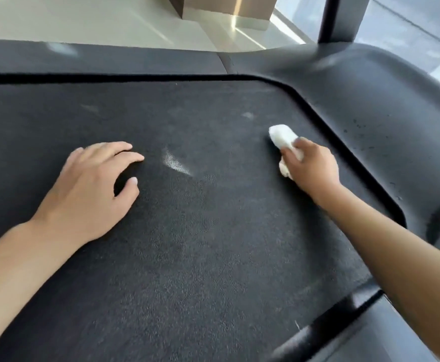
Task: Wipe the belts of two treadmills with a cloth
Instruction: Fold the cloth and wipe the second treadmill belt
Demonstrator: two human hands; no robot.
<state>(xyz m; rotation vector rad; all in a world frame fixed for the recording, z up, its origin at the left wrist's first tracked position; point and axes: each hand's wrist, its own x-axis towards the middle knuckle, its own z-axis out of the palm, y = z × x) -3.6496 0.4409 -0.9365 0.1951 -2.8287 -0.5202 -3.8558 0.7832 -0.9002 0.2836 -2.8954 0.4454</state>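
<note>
Crumpled white cloth (282, 138) is gripped by R hand (311, 165), fingers curled, on grainy black belt (200, 231). L hand (93, 186) is laid flat w/ fingers spread; smooth grey plastic shroud (396, 105) is seen beside.

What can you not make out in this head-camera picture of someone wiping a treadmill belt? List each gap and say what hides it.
- Second treadmill: not in the head view at all.
- Belt: its full length is cut off by the left and bottom edges.
- Cloth: partly covered by the right hand gripping it.
- Upright post: its top is cut off by the upper edge.
- Left hand: its palm's contact with the belt is hidden beneath it.
</note>
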